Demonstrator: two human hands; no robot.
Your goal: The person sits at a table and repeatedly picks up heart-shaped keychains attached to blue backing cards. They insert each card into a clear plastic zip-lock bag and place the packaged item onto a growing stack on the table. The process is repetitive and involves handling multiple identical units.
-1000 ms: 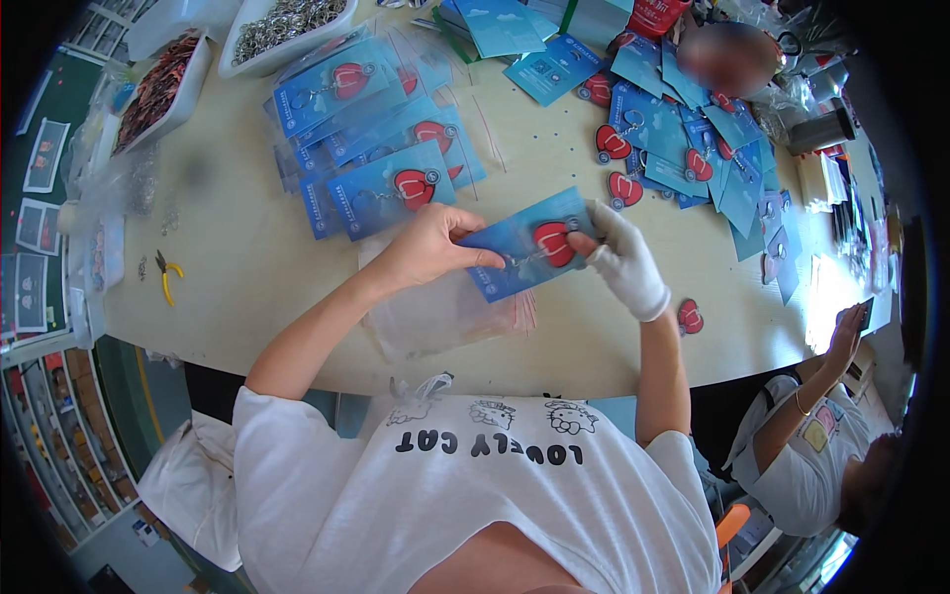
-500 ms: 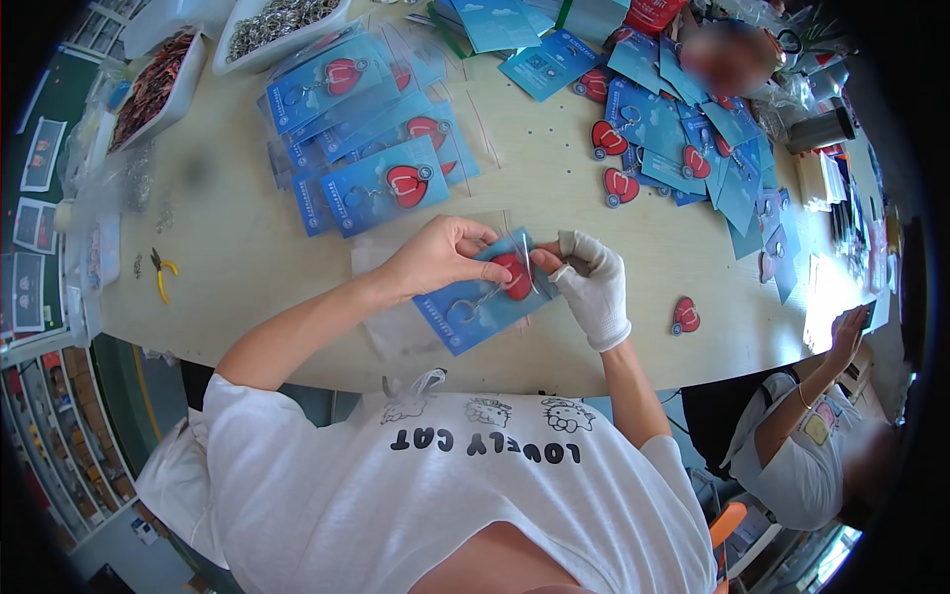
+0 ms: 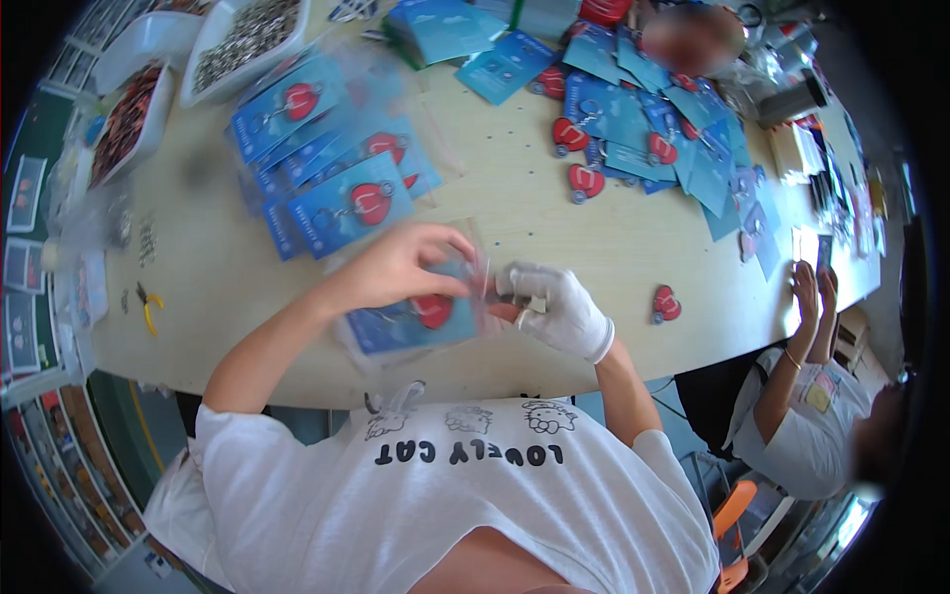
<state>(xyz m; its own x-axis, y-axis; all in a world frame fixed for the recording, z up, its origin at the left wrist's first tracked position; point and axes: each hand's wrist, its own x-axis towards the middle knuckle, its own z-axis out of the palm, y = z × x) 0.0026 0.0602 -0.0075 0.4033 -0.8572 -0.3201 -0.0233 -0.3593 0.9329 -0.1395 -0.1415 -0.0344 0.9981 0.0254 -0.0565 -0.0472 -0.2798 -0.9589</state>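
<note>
Over the near edge of the table I hold a blue backing card (image 3: 381,332) with a red flip-flop-shaped keychain (image 3: 431,311) on it. A clear plastic bag (image 3: 473,247) appears to surround the card, though motion smears it. My left hand (image 3: 401,265), bare, is closed at the bag's upper part, its thumb and fingertips near the keychain. My right hand (image 3: 562,309) wears a white glove with bare fingertips and pinches the bag's right edge. Beyond my left hand lies a stack of bagged keychain cards (image 3: 346,203).
Bins of metal rings (image 3: 247,45) and reddish pieces (image 3: 129,124) stand far left, yellow-handled pliers (image 3: 149,309) nearer. Loose keychain cards (image 3: 643,119) pile up far right; a single keychain (image 3: 666,304) lies right. Another person's hands (image 3: 809,297) are at the right table edge.
The card, which had lain above a clear bag, now appears inside it. My right hand has shifted to the bag's edge. The other person's second hand has come into view.
</note>
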